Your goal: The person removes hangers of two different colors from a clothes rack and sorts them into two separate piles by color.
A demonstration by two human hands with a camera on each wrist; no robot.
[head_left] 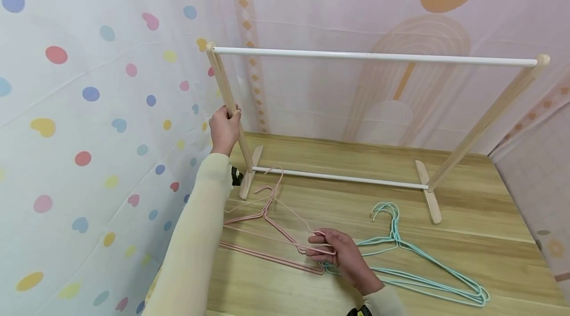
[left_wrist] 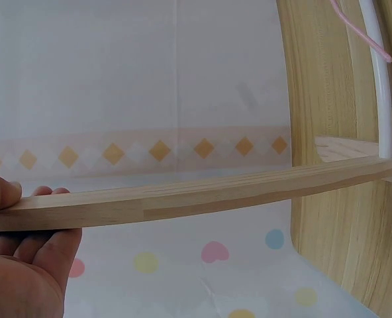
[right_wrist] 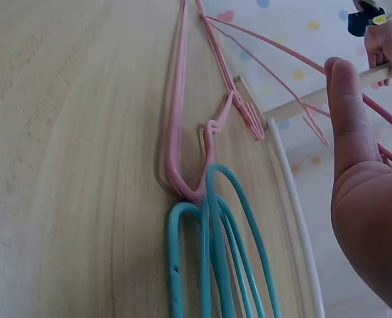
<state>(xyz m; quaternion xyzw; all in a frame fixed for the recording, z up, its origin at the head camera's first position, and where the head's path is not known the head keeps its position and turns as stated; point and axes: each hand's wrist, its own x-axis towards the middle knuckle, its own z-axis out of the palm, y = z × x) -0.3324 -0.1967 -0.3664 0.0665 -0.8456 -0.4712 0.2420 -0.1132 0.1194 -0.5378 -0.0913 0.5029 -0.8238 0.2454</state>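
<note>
A clothes rack stands on the wooden surface, and my left hand grips its left wooden post around the middle. In the left wrist view, the thumb and fingers close around the post from opposite sides. My right hand holds a pink hanger by its right corner, raised and tilted over other pink hangers. The raised hanger's hook overlaps the rack's lower bar in the head view. Right beside and partly behind the right hand lie several teal hangers, their hooks bunched together.
The rack's white top bar spans between both posts, with a white lower bar near the surface. Its right post ends in a wooden foot. Patterned cloths hang at the left, back and right.
</note>
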